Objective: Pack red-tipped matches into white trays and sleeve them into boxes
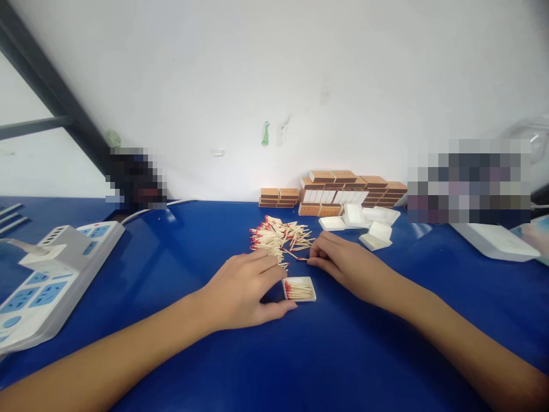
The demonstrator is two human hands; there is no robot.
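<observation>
White cardboard, folded into a small shallow tray (311,295), lies on the glossy blue bench (180,252) between the person's two hands. It is partly filled with pale wooden matches laid side by side. Their long axis runs left to right across the tray, and the red heads all sit at its left end. The left hand (242,292) is the nearer one. It rests palm down just left of the tray, with its thumb along the tray's near edge, touching it or nearly so, and its loosely spread fingers (268,264) reaching past the tray's far left corner. It grips nothing. The right hand (349,264) lies beyond and to the right of the tray. Its fingers are drawn together, and the tips rest at a single stray match (299,258) just beyond the tray's far edge. I cannot tell whether that match is actually pinched. Farther beyond the tray, touching the fingertips of both hands, spreads a loose heap of red-headed matchsticks (278,236), which lie mostly crosswise with some askew. Well beyond the tray, against the white wall, stand stacked brown matchbox sleeves (373,186), with empty white trays (375,232) in front of them. A white and blue power strip (51,274) lies far to the tray's left.
</observation>
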